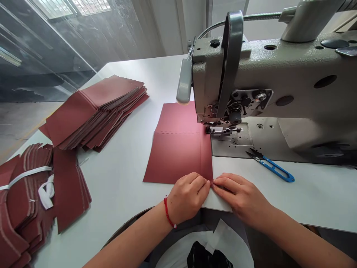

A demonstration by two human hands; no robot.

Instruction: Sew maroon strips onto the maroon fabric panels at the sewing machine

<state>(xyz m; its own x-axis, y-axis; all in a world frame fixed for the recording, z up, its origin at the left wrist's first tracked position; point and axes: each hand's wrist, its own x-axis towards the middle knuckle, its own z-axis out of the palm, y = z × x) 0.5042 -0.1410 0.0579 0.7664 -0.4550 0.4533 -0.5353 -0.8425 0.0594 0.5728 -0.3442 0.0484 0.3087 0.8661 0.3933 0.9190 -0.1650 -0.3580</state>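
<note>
A flat dark-red leather-like panel [175, 156] lies on the white table, its right edge running under the presser foot [219, 130] of a sewing machine [267, 78]. One stitched line crosses the panel and another runs down near its right edge. My left hand [188, 195], with a red string bracelet at the wrist, is closed, pinching the panel's near right corner between thumb and fingers. Beside it, my right hand [241, 195] has its fingertips together at that same corner, gripping the edge. The fold between the fingertips is mostly hidden.
Blue-handled thread snips [275, 167] lie right of the panel, by the machine bed. A stack of red panels [95, 108] stands at the back left. Nearer on the left are cut red pieces [28, 193], some tied with a white band [30, 173].
</note>
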